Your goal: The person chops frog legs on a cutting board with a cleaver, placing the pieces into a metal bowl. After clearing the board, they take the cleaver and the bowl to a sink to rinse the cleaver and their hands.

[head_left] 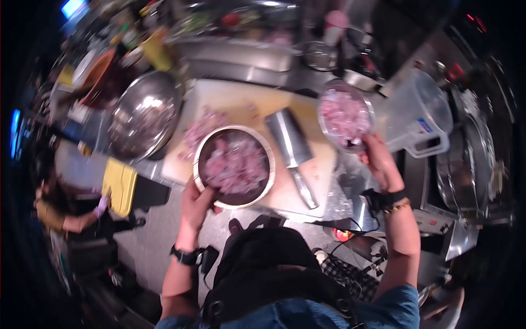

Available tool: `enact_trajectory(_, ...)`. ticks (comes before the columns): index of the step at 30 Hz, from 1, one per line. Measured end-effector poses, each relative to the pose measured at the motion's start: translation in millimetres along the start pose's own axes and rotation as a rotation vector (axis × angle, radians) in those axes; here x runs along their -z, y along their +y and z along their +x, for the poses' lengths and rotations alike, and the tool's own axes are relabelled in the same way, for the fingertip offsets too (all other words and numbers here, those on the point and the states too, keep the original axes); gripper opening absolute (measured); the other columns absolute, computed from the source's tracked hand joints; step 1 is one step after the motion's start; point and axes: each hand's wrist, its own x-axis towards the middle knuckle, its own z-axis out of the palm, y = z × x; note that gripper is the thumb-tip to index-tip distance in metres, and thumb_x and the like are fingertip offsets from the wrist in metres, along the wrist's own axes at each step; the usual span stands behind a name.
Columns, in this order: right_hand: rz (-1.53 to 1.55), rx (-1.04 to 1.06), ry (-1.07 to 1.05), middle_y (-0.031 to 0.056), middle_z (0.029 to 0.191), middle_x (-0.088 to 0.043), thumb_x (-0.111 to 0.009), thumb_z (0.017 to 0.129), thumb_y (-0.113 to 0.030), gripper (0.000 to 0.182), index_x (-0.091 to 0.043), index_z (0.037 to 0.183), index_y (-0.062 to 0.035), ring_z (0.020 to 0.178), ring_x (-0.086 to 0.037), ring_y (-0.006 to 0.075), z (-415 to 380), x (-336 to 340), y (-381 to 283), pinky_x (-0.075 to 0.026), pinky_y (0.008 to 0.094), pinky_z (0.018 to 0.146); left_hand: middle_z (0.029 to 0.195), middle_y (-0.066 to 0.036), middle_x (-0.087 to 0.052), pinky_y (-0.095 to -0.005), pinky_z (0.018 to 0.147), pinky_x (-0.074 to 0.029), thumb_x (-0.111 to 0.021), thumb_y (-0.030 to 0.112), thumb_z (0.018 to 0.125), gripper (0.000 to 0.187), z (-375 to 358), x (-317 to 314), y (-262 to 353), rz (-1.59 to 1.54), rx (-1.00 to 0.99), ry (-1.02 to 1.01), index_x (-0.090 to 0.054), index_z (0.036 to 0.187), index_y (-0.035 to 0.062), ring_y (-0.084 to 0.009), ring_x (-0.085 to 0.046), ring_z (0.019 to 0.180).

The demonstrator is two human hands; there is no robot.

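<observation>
Nearest you, your left hand [196, 205] grips the near-left rim of the white bowl [234, 166], fingers curled round the edge w/ thumb on the rim; bowl is full of chopped pinkish-purple bits, prob. onion or meat, can't tell which. It sits at or just over the near edge of the cutting board [246, 104], about mid-width.

Your right hand [380, 162] is out to the right and a bit farther, fingers closed on the near rim of the small metal bowl [345, 116], which holds the same pink chopped stuff. That bowl is off the board's right edge, looks lifted and tilted toward you; exact finger placement is blurred.

Key relation: the 2 bowls are well apart, white one left-near, metal one right-far, w/ the cleaver [292, 148] lying between them on the board. Its long axis runs diagonally, blade toward the far-left, handle pointing to the near-right corner. Handle end is nearer your right hand.

Farther: a loose pile of chopped bits [201, 127] on the board's left part, just behind the white bowl. Beyond the left edge, a large steel mixing bowl [143, 115]. Far right, a clear plastic jug [419, 112] beside the metal bowl.
</observation>
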Motion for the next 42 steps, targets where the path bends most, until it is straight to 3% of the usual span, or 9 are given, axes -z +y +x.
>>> enact_trajectory(3,-0.105,0.084,-0.096,0.0048,0.065,-0.056,-0.044,0.090,-0.014,0.015,-0.048,0.096,-0.0010,0.039,-0.047,0.0086,-27,-25,-14,-0.036,0.0196,0.034,0.081,-0.008,-0.061,-0.0204,0.040,-0.043,-0.048,0.008,0.085,0.034,-10,14,1,-0.032,0.028,0.024,-0.044,0.117,-0.0028,-0.0104,-0.054,0.046)
enact_trajectory(10,-0.212,0.045,-0.387,0.0049,0.073,-0.059,-0.043,0.089,-0.011,0.018,-0.048,0.103,-0.0015,0.042,-0.046,0.0070,-104,-146,-33,-0.035,0.0187,0.035,0.080,-0.009,-0.061,-0.0214,0.039,-0.046,-0.046,0.004,0.085,0.038,-41,92,-11,-0.077,0.057,0.044,-0.042,0.122,-0.0016,-0.0127,-0.057,0.045)
enact_trajectory(15,-0.274,-0.052,-0.655,0.0014,0.073,-0.058,-0.047,0.091,-0.015,0.021,-0.048,0.109,-0.0039,0.045,-0.046,0.0052,-146,-273,0,-0.036,0.0182,0.038,0.075,-0.010,-0.061,-0.0220,0.039,-0.047,-0.050,0.006,0.086,0.033,-72,169,-24,-0.140,0.075,0.090,-0.045,0.118,-0.0001,-0.0141,-0.060,0.047)
enact_trajectory(19,-0.382,0.014,-0.880,0.0013,0.073,-0.055,-0.040,0.091,-0.012,0.031,-0.040,0.121,-0.0042,0.046,-0.046,0.0052,-166,-368,49,-0.038,0.0194,0.040,0.071,-0.009,-0.061,-0.0222,0.041,-0.047,-0.049,0.005,0.086,0.034,-100,230,-34,-0.152,0.075,0.155,-0.045,0.120,0.0004,-0.0139,-0.060,0.048)
enact_trajectory(23,-0.454,0.035,-0.940,0.0003,0.067,-0.052,-0.040,0.091,-0.011,0.037,-0.035,0.127,-0.0041,0.043,-0.044,0.0054,-190,-440,74,-0.036,0.0188,0.038,0.067,-0.009,-0.061,-0.0230,0.041,-0.048,-0.048,0.002,0.087,0.034,-123,280,-48,-0.138,0.086,0.285,-0.044,0.121,0.0007,-0.0137,-0.060,0.048)
enact_trajectory(36,-0.509,0.026,-1.032,0.0049,0.066,-0.058,-0.047,0.092,-0.018,0.057,-0.021,0.141,-0.0048,0.044,-0.050,0.0086,-163,-573,92,-0.040,0.0229,0.041,0.071,-0.012,-0.062,-0.0239,0.040,-0.048,-0.044,0.002,0.089,0.026,-109,376,-65,-0.269,0.119,0.516,-0.042,0.114,-0.0026,-0.0157,-0.060,0.048)
enact_trajectory(40,-0.498,0.241,-1.006,0.0038,0.070,-0.059,-0.046,0.093,-0.017,0.059,-0.015,0.143,-0.0056,0.048,-0.050,0.0085,-162,-572,60,-0.042,0.0232,0.047,0.069,-0.011,-0.061,-0.0236,0.039,-0.047,-0.046,0.008,0.091,0.021,-73,408,-65,-0.265,0.074,0.558,-0.043,0.108,-0.0031,-0.0149,-0.059,0.047)
enact_trajectory(42,-0.500,0.177,-1.079,0.0035,0.070,-0.059,-0.046,0.094,-0.018,0.055,-0.021,0.141,-0.0055,0.050,-0.051,0.0078,-157,-559,41,-0.042,0.0224,0.048,0.068,-0.010,-0.061,-0.0232,0.038,-0.047,-0.047,0.012,0.091,0.020,-49,427,-64,-0.281,0.092,0.559,-0.045,0.105,-0.0018,-0.0145,-0.059,0.047)
